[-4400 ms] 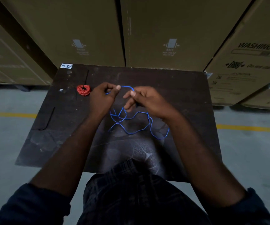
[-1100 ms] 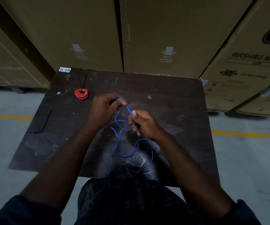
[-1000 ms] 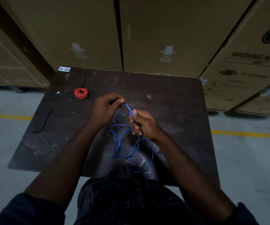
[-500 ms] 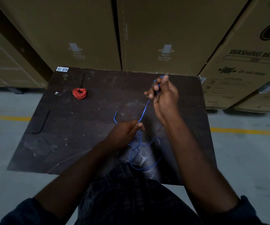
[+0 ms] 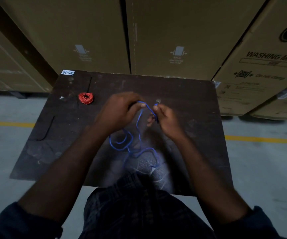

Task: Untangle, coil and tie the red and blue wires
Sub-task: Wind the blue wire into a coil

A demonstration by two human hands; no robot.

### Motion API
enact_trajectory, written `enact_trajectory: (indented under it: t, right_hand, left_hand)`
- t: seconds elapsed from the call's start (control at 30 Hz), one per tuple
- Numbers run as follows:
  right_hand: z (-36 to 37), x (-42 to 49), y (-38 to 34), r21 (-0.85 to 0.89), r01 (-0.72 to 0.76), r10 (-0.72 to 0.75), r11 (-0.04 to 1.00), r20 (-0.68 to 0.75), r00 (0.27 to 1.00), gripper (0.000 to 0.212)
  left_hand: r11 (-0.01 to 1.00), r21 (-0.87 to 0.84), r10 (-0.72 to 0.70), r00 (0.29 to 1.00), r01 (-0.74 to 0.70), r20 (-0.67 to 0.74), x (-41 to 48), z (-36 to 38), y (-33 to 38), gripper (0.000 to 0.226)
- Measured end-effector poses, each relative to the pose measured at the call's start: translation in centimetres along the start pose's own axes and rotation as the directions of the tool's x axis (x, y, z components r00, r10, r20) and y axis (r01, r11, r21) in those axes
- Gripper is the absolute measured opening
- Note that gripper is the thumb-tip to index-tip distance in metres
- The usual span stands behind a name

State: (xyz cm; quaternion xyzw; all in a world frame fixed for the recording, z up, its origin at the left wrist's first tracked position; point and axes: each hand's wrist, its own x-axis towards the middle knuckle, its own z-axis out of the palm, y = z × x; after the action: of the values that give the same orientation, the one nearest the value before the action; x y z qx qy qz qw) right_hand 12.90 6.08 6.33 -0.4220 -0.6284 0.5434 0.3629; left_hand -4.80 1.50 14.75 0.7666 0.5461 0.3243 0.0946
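A long blue wire (image 5: 130,144) lies in loose loops on the dark table (image 5: 182,94), running from my hands down to the near edge. My left hand (image 5: 118,109) pinches the wire at its upper bend. My right hand (image 5: 165,118) pinches the same wire a short way to the right, with a short arc of wire between the two hands. The red wire (image 5: 85,98) sits as a small tight coil at the far left of the table, away from both hands.
A black cable tie (image 5: 46,130) lies near the table's left edge and another black tie (image 5: 89,83) lies behind the red coil. Tall cardboard boxes (image 5: 173,37) stand right behind the table. A white label (image 5: 68,72) marks the far left corner.
My right hand came down from the far right of the table to the middle. My left hand moved up and away from me to meet it. The blue loops shifted left.
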Motion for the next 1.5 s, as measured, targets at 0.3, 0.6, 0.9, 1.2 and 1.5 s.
enact_trajectory:
  t: [0.3,0.6,0.9,1.2,1.5]
  right_hand:
    - [1.1,-2.4,-2.8,0.395,-0.224,0.050,0.891,0.405,0.913,0.038]
    - [0.5,-0.7,-7.1,0.908,-0.245,-0.021,0.339,0.268,0.963,0.020]
    - [-2.3,3.9,-6.7,0.897,0.189,0.074,0.400,-0.237,0.969,0.026]
    - [-1.2,2.1,0.0,-0.109,0.066,-0.083,0.992,-0.159,0.984,0.015]
    - [0.2,0.1,-1.3,-0.328,0.097,-0.039,0.940,0.179,0.983,0.037]
  left_hand:
    - [0.959,-0.142,-0.252,0.968,0.247,-0.015,-0.4,2.6,-3.9,0.012]
    - [0.664,-0.595,-0.459,0.875,0.453,0.153,-3.7,8.4,-1.5,0.022]
    - [0.842,-0.284,-0.425,0.888,0.459,0.176,-6.2,9.1,-0.3,0.024]
    - [0.976,0.015,-0.214,0.971,0.217,-0.105,-3.3,2.1,0.3,0.017]
    - [0.976,0.046,-0.206,0.967,0.215,-0.153,-0.3,0.1,-2.8,0.018]
